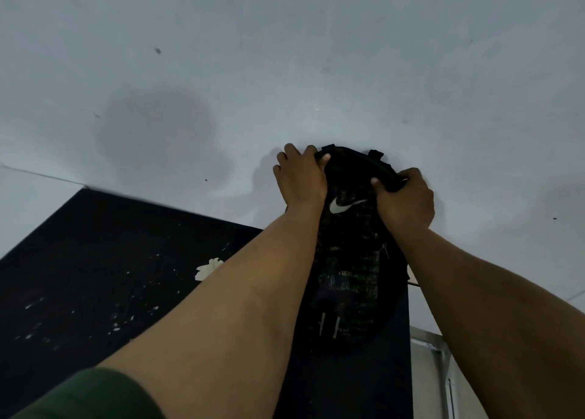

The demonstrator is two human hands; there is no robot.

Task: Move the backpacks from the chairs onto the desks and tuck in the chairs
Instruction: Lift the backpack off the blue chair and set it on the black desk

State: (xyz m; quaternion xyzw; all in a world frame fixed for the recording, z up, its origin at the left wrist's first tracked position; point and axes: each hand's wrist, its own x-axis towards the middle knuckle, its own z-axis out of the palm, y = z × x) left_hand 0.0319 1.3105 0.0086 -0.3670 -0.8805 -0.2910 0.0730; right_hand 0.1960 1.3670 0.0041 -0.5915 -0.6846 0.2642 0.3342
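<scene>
From the head view, one black backpack [351, 260] lies on the dark desk [95, 276], its top end at the far edge against the pale wall [285, 54] and its bottom end toward the near side; both hands are on that top end; the left hand [300, 178] lies over the top left corner with its fingers bent over the fabric and the thumb tip pressed against the bag, so it has hold of the bag; the right hand [405, 197] has its fingers curled tight round a bunch of fabric or strap at the top right corner; which of the two it is I cannot tell. The step in hand looks like the setting down of this bag on the desk, nearly done, since the bag appears to rest on the top already. The next move would call for both hands to let go, then a turn toward the chair to push it under; no chair shows here, so its place cannot be told. Count: one backpack, one desk, two hands, no chair in sight; a green sleeve [95, 396] at the near left; a whitish scrap [207, 268] on the desk left of the bag; a pale metal frame [433, 371] at the near right.
</scene>
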